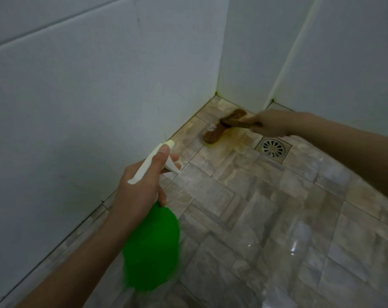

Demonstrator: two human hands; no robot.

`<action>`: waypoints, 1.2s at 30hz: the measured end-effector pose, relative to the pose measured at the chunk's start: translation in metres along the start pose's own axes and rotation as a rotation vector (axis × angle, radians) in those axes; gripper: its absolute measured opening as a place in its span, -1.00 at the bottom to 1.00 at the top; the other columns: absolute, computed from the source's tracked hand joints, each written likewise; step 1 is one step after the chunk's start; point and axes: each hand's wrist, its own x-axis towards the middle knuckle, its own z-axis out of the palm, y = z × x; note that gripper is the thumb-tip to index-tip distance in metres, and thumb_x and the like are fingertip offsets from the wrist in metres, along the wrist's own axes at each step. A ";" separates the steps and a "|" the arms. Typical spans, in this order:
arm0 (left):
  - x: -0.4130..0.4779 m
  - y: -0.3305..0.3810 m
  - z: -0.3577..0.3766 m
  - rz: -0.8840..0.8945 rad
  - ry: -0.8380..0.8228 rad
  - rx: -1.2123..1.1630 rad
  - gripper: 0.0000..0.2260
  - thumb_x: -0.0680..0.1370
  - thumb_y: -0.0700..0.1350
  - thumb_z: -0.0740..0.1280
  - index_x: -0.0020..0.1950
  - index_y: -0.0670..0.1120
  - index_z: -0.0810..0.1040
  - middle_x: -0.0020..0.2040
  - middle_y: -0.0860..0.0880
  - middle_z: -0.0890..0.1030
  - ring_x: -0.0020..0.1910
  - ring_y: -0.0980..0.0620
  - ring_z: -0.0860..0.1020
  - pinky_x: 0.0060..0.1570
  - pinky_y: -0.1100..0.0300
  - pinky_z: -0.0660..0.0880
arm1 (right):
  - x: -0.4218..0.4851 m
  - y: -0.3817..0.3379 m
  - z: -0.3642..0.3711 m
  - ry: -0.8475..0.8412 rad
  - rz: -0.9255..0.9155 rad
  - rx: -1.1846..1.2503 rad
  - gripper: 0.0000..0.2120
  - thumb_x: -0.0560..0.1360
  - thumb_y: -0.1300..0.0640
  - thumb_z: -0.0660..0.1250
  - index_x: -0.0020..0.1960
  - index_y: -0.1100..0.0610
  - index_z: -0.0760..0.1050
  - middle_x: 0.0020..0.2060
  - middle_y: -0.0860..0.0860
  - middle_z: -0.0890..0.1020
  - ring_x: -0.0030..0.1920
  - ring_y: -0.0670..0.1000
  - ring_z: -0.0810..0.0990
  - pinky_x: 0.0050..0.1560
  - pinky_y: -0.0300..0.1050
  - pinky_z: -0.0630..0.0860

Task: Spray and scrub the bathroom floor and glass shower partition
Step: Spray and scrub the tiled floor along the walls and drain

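**Corner scrub in progress, spray bottle in the other hand**

Left hand (pixel 142 185) is wrapped around the neck of a green spray bottle (pixel 152 250), fingers closed on it with the index finger stretched along the pale cream trigger head (pixel 153 162). The nozzle points toward the far corner of the floor. The bottle body is blurry, so no label or liquid level can be made out.

Right hand (pixel 270 122) is clamped on the handle of a brown scrub brush (pixel 224 126) — the brush head sits flat on the floor tiles (pixel 244 196), right in the corner where two white tiled walls (pixel 77 96) meet. The head lies at a slant, one end near the back wall, the other pointing out into the room.

Just beside the brush, to its right, there's a round metal drain (pixel 273 148) set in a square plate. The tiles around the brush and drain have a yellowish stain, and the grout line along the wall edge looks yellow-green too. Nearer tiles — bottom right — are shiny and wet-looking, catching light reflections.
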 end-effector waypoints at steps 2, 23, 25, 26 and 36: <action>-0.002 -0.001 0.006 -0.010 0.001 0.018 -0.66 0.52 0.39 0.24 -0.11 0.25 0.72 -0.10 0.08 0.76 -0.52 -0.03 0.50 -0.25 0.01 0.53 | 0.034 -0.011 0.009 0.059 0.023 0.063 -0.56 0.63 0.11 0.15 0.49 -0.09 0.26 -0.09 0.04 0.54 -0.11 0.12 0.57 -0.06 -0.08 0.45; -0.017 -0.004 0.008 -0.023 -0.039 -0.008 -0.58 0.54 0.37 0.22 -0.05 0.10 0.71 -0.01 0.12 0.75 -0.43 -0.16 0.54 -0.34 0.10 0.48 | -0.043 0.036 0.009 -0.219 0.115 -0.036 -0.59 0.62 0.02 0.11 0.44 -0.20 0.28 -0.26 0.02 0.63 -0.36 0.09 0.63 -0.23 0.06 0.62; -0.016 -0.004 0.007 -0.036 -0.030 -0.020 -0.60 0.54 0.36 0.23 -0.03 0.13 0.71 0.00 0.13 0.75 -0.29 -0.36 0.61 -0.31 0.08 0.47 | -0.036 0.025 0.002 -0.208 0.129 -0.095 -0.60 0.62 0.05 0.10 0.45 -0.15 0.29 -0.31 0.04 0.61 -0.45 0.05 0.58 -0.37 -0.05 0.59; -0.015 -0.004 0.008 -0.037 -0.027 -0.024 -0.62 0.54 0.35 0.23 -0.02 0.13 0.71 0.00 0.12 0.75 -0.19 -0.42 0.62 -0.31 0.07 0.48 | -0.025 0.014 0.001 -0.155 0.103 -0.105 -0.60 0.63 0.08 0.11 0.46 -0.10 0.30 -0.26 0.04 0.60 -0.43 0.02 0.55 -0.37 -0.14 0.52; -0.022 0.001 0.024 -0.014 -0.035 -0.044 -0.75 0.47 0.37 0.22 -0.23 0.39 0.67 -0.03 0.19 0.74 -0.02 -0.34 0.67 -0.40 0.09 0.51 | -0.081 0.015 0.020 -0.119 0.098 0.034 -0.60 0.65 0.10 0.11 0.48 -0.05 0.26 -0.15 0.00 0.53 -0.33 -0.10 0.48 -0.29 -0.32 0.40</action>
